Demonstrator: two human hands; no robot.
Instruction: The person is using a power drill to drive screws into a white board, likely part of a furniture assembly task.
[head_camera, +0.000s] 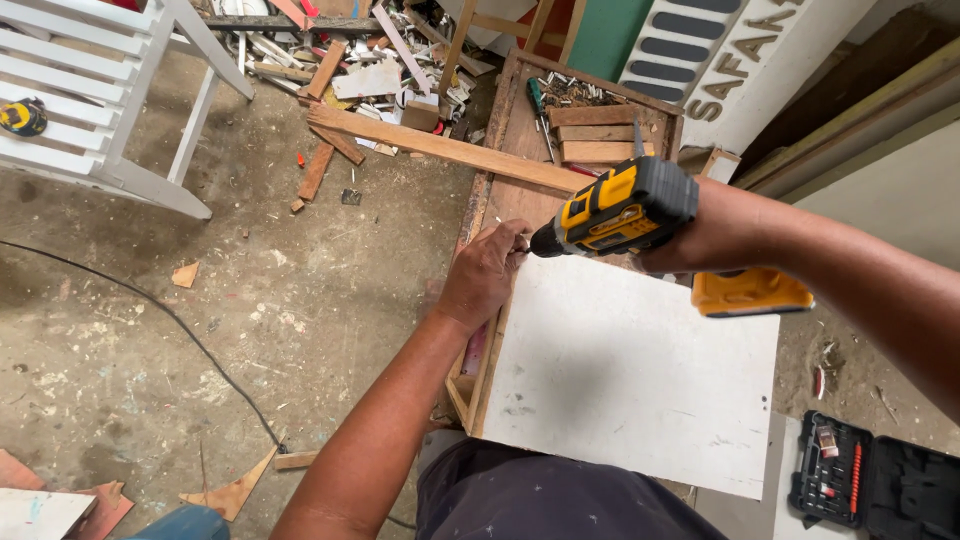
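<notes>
A person's right hand (690, 240) grips a yellow-and-black drill (620, 212), fingers closed round its handle, the bit aimed at the far left corner of a white board (630, 370) lying on a wooden frame (480, 330). The left hand (485, 272) rests at that same corner, fingertips pinched at the drill's tip, apparently steadying a screw too small to make out. The step in hand looks like starting a fastener into the board's corner; the next move would call for a square bit and fingers drawn clear. Beyond the board, wood blocks (595, 132) lie in the frame and a long batten (450, 150) crosses it; an open tool case (870, 475) sits on the floor to the board's right
</notes>
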